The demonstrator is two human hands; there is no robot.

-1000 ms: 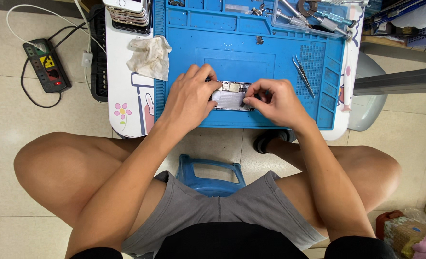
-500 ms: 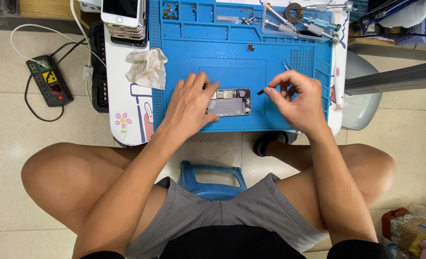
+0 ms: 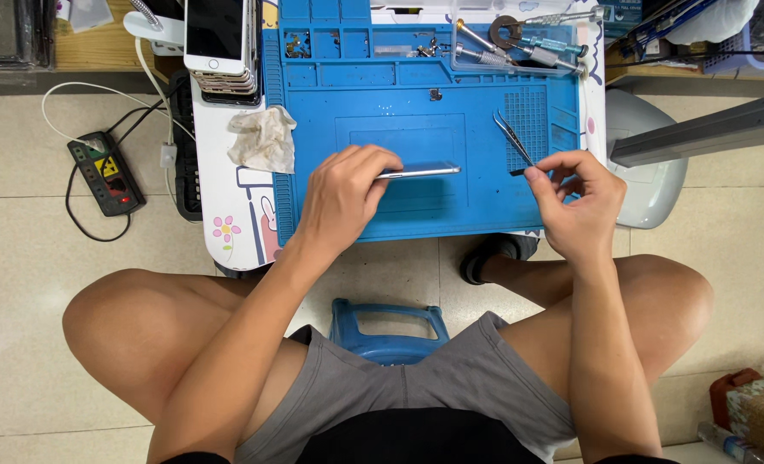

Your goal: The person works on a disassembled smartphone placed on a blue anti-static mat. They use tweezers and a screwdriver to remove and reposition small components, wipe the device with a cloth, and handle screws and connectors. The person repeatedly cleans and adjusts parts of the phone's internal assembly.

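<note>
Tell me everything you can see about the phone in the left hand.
The phone is a thin, flat slab seen edge-on, its silvery metal-looking rim facing the camera. It is tilted up on its long edge over the blue work mat. The left hand grips its left end; the right end is free. Its faces are hidden.

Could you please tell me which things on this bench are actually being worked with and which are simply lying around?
In use:
- phone, held on edge by the left hand
- small dark tool, pinched by the right hand
- blue work mat

Lying about:
- tweezers
- crumpled cloth
- stack of phones
- power strip
</note>
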